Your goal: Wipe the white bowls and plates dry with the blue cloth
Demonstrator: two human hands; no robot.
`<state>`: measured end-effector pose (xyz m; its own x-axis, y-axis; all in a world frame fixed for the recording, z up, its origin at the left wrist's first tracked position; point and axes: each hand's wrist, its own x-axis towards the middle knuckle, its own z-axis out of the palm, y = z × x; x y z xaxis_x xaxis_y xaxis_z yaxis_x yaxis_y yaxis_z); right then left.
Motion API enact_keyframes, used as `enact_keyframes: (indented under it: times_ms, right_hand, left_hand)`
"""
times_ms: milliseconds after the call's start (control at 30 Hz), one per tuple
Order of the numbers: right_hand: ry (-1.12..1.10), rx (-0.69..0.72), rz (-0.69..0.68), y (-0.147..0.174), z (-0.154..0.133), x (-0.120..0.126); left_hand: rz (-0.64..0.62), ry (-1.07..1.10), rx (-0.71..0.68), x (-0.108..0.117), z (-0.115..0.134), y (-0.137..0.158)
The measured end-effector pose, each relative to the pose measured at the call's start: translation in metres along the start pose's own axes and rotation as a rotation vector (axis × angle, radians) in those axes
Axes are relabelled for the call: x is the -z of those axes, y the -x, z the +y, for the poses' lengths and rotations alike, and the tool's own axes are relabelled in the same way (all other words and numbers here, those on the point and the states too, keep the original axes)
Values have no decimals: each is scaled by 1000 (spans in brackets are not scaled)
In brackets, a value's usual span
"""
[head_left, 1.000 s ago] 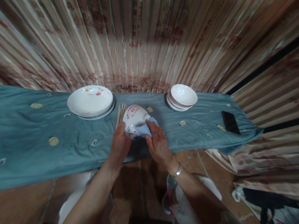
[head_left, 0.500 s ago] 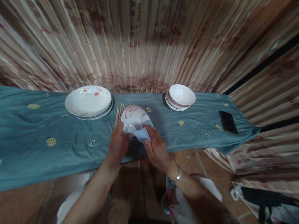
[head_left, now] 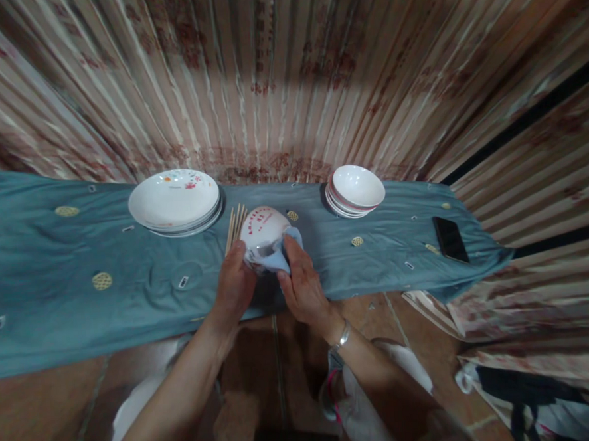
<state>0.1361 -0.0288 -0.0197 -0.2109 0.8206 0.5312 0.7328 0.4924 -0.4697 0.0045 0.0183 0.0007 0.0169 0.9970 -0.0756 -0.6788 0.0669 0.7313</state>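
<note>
A white bowl [head_left: 262, 226] with red markings is held above the front of the table, its outer side turned up. My left hand [head_left: 234, 277] is closed on the bowl's left edge, thumb on the near side. With my right hand [head_left: 302, 283] I pinch a light blue cloth [head_left: 278, 258] and press it to the bowl's right side. Several wooden chopsticks [head_left: 233, 225] lie on the table just behind the bowl's left side, partly hidden by it.
A stack of white plates [head_left: 173, 201] with a floral print stands at the back left. Several stacked bowls [head_left: 357, 187] are at the back right. A black phone [head_left: 450, 239] lies near the right end of the blue tablecloth [head_left: 149, 296]. Behind hangs a pleated curtain [head_left: 286, 81].
The bowl has turned slightly in my left hand, so its red markings face differently. My right hand has shifted a little left, with the cloth still against the bowl.
</note>
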Motion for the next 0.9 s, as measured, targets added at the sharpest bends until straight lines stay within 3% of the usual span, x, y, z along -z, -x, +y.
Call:
enact_keyframes:
  times_ms: [533, 900]
  right_hand:
    - [19, -76, 22, -4, 11, 4]
    - [-66, -76, 45, 0, 3, 12]
  left_hand:
    - [-8, 60, 35, 2, -3, -1]
    - [13, 30, 20, -2, 0, -2]
